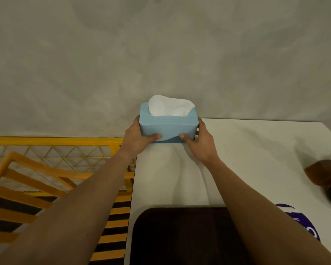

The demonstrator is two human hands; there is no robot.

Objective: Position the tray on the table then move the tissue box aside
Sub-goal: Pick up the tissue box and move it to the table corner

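Observation:
A light blue tissue box point(167, 126) with white tissue sticking out of its top is at the far left corner of the white table point(246, 159). My left hand point(139, 139) grips its left end and my right hand point(198, 143) grips its right end, thumbs on the near face. A dark brown tray point(182, 236) lies flat on the table at the near edge, between my forearms and partly hidden under my right arm.
A brown wooden object point(323, 174) lies at the table's right edge. A purple and white package point(302, 220) sits right of the tray. Yellow metal railings and mesh point(55, 159) stand left of the table, and a grey wall rises behind it.

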